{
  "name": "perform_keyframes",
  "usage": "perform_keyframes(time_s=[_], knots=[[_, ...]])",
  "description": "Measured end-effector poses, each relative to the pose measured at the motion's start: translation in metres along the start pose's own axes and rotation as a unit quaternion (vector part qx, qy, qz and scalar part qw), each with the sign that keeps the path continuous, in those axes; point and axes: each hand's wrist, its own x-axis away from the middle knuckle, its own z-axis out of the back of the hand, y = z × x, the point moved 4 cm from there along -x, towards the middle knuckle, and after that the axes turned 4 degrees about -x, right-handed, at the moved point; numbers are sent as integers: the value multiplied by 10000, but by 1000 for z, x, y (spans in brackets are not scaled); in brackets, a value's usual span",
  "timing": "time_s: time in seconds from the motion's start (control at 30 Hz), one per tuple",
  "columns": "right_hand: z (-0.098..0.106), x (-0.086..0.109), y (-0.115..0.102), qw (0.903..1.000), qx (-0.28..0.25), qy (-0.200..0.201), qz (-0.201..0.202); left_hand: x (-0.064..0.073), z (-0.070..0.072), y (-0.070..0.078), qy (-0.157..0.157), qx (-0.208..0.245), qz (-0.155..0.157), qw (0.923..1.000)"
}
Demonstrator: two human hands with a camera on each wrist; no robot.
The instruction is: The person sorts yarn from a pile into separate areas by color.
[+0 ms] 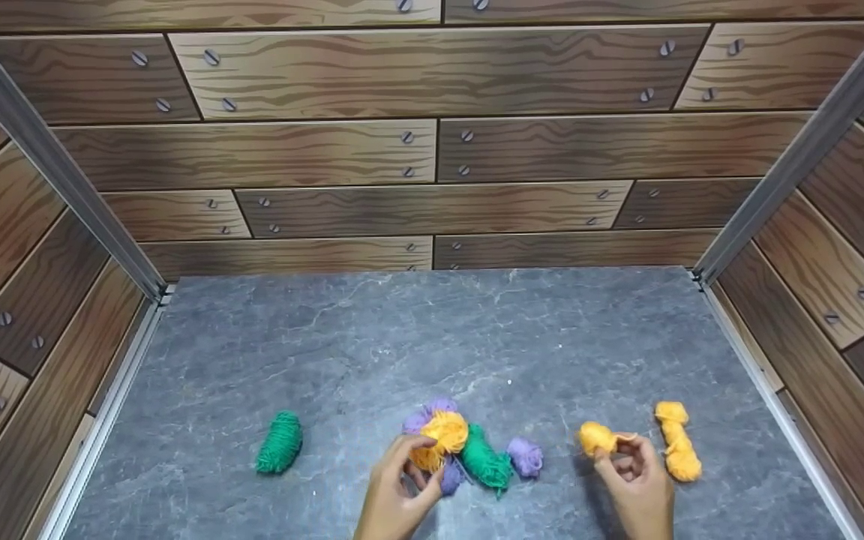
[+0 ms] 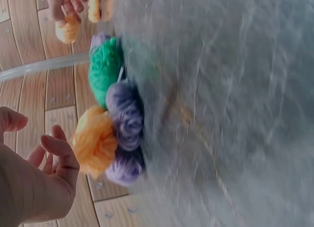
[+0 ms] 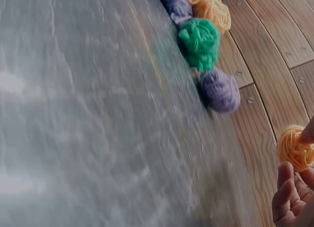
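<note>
Yarn bundle (image 1: 595, 437), orange, sits pinched in the right hand (image 1: 639, 486); we see it right of the lilac ball (image 1: 526, 458), apart from it. Left hand (image 1: 391, 489), nearer the clustered orange ball (image 1: 447, 430), holds nothing, thumb and fingers parted.

Orange yarn (image 1: 595, 436), green yarn (image 1: 486, 459), purple yarn (image 1: 526, 457); worktop (image 1: 402, 330) grey, pale marble veining; walls (image 1: 432, 75) brown wood-grain, dark seams

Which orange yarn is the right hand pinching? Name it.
The middle orange yarn, pinched by the right hand; the leftmost orange yarn sits against purple yarn, the rightmost orange yarn lies on the table.
</note>
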Motion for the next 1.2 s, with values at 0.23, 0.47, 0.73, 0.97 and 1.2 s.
perform_keyframes(time_s=[0.23, 0.47, 0.73, 0.97, 1.2], knots=[[14, -11, 8, 9996, 226, 185, -65, 3, -17, -4, -563, 115, 330, 9978], [24, -20, 15, 9973, 587, 328, -284, 2, -30, -6, -1104, 245, 957, 9890], [33, -28, 19, 9904, 1189, 421, -559, 2, -43, -9, -1486, 365, 1105, 9820], [38, -29, 25, 9832, 1678, 401, -604, 1, -54, -12, -1740, 354, 1025, 9788], [43, -34, 30, 9713, 2251, 326, -698, -5, -65, -14, -1958, 208, 1489, 9690]])
